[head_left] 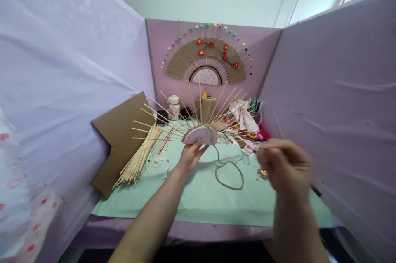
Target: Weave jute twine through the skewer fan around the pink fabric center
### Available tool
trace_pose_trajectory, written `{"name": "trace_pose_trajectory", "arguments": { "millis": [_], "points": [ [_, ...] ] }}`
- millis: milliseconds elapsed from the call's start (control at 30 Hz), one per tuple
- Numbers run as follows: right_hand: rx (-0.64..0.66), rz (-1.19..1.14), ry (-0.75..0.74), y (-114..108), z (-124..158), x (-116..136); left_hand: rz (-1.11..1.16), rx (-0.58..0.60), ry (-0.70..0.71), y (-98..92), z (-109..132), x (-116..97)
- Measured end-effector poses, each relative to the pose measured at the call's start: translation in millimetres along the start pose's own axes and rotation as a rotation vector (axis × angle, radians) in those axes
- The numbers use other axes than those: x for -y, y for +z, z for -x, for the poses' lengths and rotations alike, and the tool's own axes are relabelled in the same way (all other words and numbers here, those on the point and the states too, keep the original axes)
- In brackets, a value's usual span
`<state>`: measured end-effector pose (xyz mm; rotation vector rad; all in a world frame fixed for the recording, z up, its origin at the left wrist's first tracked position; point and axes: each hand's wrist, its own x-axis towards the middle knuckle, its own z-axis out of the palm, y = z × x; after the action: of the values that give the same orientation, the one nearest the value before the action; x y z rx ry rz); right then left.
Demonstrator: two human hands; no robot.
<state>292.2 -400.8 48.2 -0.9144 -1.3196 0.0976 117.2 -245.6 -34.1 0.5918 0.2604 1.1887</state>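
The left hand (pixel 191 153) holds up a half-made fan (pixel 200 134), its fingers closed on the lower edge of the fan's pink half-round base. Thin wooden sticks spread out from that base in a wide arc, up and to both sides. The fan stands upright above the middle of the counter (pixel 198 201), which is covered with a pale green sheet.

The right hand (pixel 286 166) is raised to the right of the fan and is blurred. Its fingers look curled in, but it is not possible to tell whether they pinch anything.

A loop of brown cord (pixel 230 174) lies on the counter just below and to the right of the fan, between the two hands. To the left of the fan lies a bundle of loose sticks (pixel 139 158), fanned slightly, with one end resting near a folded piece of brown cardboard (pixel 122 135) that leans against the left wall. Behind the fan stand a small white jar (pixel 174 105) and a brown paper roll (pixel 206 107). To the right of the fan lies a heap of cloth scraps and small craft bits (pixel 246 125).

On the back wall above the fan hangs a finished fan (pixel 206 60), brown with red flowers, its stick tips carrying coloured beads.
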Motion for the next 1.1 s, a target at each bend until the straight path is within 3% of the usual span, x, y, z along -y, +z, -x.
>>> {"name": "trace_pose_trajectory", "arguments": {
  "millis": [167, 267, 400, 600, 733, 900, 1100],
  "points": [
    [0.348, 0.457, -0.195, 69, -8, -6, -0.086, 0.107, 0.008, -2.4, -1, 4],
    [0.399, 0.675, -0.207, 89, -7, -16, -0.123, 0.150, 0.009, -0.4, 1, 6],
    [0.393, 0.800, -0.174, 91, -6, -21, -0.132, 0.175, 0.011, 3.9, 4, 6],
    [0.373, 0.749, -0.121, 88, -3, -21, -0.149, 0.176, -0.008, 1.3, 4, 8],
    [0.377, 0.588, -0.068, 84, 0, -29, -0.154, 0.165, -0.033, 1.1, 4, 8],
    [0.214, 0.373, -0.013, 79, 1, -36, -0.102, 0.141, -0.014, 3.9, 5, 4],
    [0.306, 0.513, -0.018, 83, -7, -32, -0.131, 0.187, -0.047, 6.7, 7, 3]
  ]
}}
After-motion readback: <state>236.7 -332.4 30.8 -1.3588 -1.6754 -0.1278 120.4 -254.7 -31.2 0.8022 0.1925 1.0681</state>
